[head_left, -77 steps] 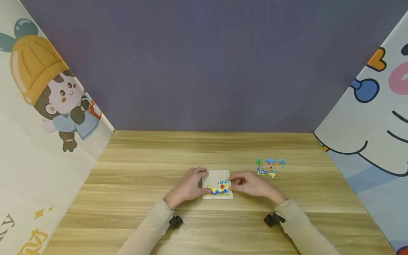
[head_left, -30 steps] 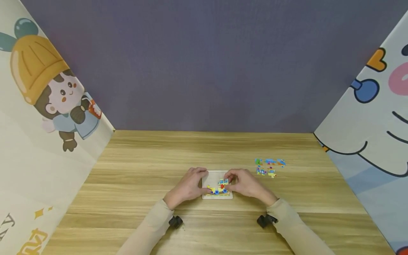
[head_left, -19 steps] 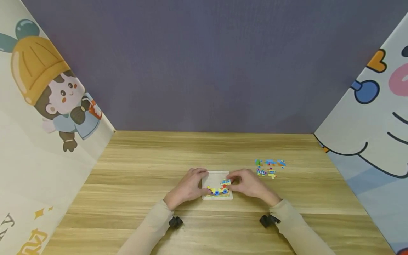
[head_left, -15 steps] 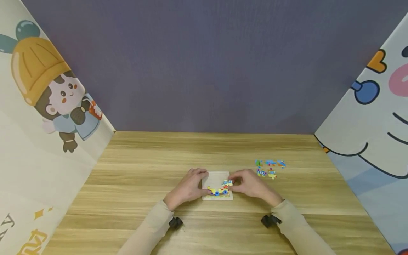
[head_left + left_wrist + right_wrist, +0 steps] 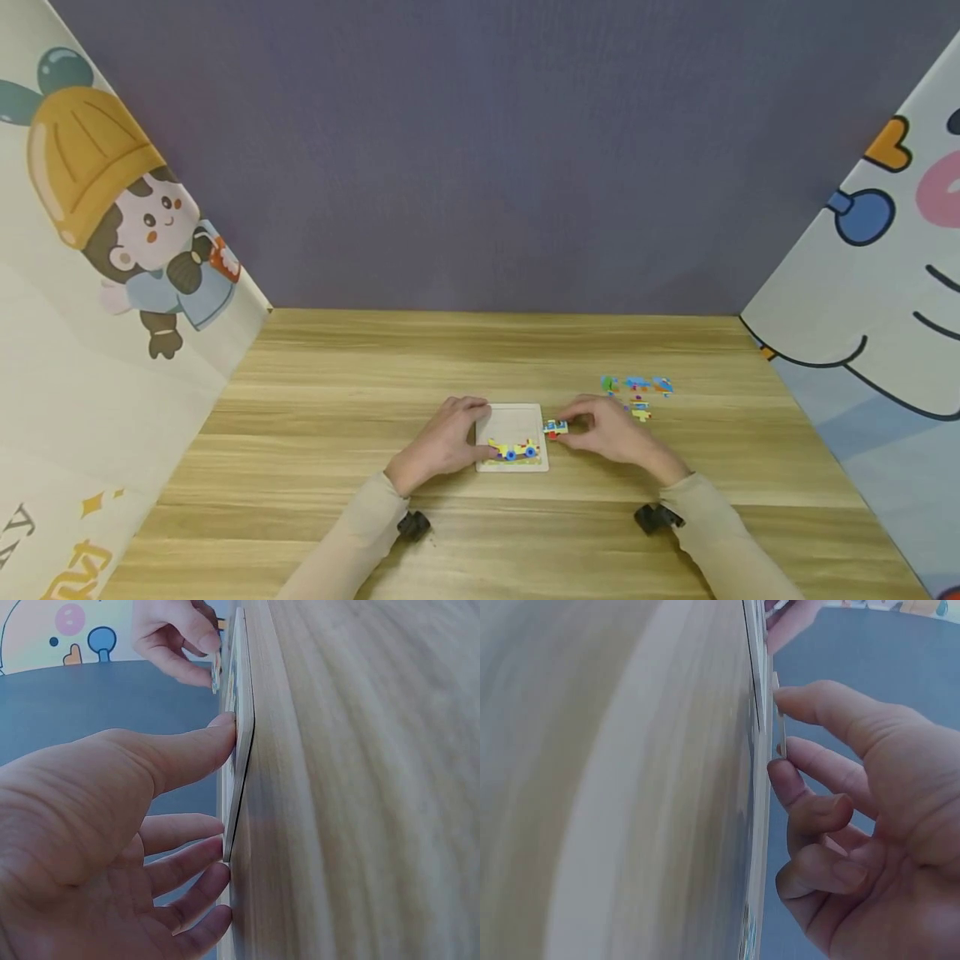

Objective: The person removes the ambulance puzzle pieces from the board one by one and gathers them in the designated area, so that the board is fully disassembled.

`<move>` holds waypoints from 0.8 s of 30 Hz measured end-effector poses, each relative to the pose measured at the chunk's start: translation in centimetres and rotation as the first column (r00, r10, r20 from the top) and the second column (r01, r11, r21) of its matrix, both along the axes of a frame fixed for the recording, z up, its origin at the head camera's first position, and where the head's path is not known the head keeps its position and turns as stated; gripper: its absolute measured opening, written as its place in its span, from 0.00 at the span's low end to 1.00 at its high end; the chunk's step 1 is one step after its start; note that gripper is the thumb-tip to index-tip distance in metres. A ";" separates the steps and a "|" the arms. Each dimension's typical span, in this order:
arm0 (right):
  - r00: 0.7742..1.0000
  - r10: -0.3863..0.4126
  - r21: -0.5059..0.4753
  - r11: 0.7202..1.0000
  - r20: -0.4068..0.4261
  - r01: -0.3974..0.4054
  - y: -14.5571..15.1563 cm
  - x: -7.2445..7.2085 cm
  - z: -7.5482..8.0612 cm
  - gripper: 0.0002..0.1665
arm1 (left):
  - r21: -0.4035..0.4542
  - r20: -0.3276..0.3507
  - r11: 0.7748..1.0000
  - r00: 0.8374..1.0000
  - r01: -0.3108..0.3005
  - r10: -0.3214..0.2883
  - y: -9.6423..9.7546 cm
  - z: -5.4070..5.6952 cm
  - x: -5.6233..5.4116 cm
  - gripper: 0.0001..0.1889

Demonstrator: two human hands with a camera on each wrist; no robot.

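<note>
In the head view a pale puzzle tray (image 5: 510,417) lies on the wooden table, with joined pieces showing a yellow vehicle with blue wheels (image 5: 517,451) along its near side. My left hand (image 5: 446,437) rests at the tray's left side. Its thumb presses on the front left pieces, and its fairly straight fingers touch the edge, as the left wrist view shows. Just right of the tray, my right hand (image 5: 611,429) pinches a puzzle piece (image 5: 556,428) with blue windows and some red. The right wrist view shows that piece (image 5: 782,735) edge-on between thumb and fingers.
Several loose puzzle pieces (image 5: 637,382) lie on the table behind the right hand, which partly covers that group. A yellow piece (image 5: 641,414) is nearest the hand. A dark wall (image 5: 480,167) stands behind the table, with cartoon-printed panels on both sides.
My right hand has taken the windowed piece off the vehicle picture and moved it right, past the tray's edge. The left hand has stayed in place.
</note>
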State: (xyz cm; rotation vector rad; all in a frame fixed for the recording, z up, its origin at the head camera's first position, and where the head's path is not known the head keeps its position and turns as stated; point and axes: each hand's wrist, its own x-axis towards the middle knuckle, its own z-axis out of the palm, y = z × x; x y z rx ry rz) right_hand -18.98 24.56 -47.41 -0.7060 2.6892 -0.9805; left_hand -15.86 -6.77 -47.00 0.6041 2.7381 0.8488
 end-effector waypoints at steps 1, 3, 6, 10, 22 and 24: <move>1.000 -0.011 -0.003 1.000 0.008 0.011 0.4 0.0 0.0 0.17 | -0.002 -0.002 1.000 1.000 0.001 -0.001 0.0 0.0 0.0 0.39; 0.999 -0.033 -0.002 0.999 0.020 0.033 1.1 -0.1 0.1 0.18 | -0.006 0.003 1.000 1.000 0.001 -0.001 0.0 0.0 0.0 0.39; 0.998 -0.052 -0.009 0.999 0.029 0.053 2.1 -0.2 0.2 0.18 | -0.002 0.000 1.000 1.000 0.003 -0.003 0.0 0.0 0.0 0.39; 0.997 -0.077 -0.031 0.996 0.020 0.078 3.5 -0.2 0.6 0.18 | 0.010 0.002 1.000 1.000 0.004 -0.004 0.0 0.0 0.0 0.38; 0.984 -0.171 -0.010 0.985 -0.045 0.170 7.2 -0.6 0.8 0.18 | 0.004 -0.002 1.000 1.000 0.003 -0.003 -0.1 0.0 0.1 0.38; 0.982 -0.182 -0.003 0.983 -0.049 0.182 8.0 -0.7 0.9 0.19 | -0.004 -0.003 1.000 1.000 0.002 -0.002 0.0 0.0 0.1 0.39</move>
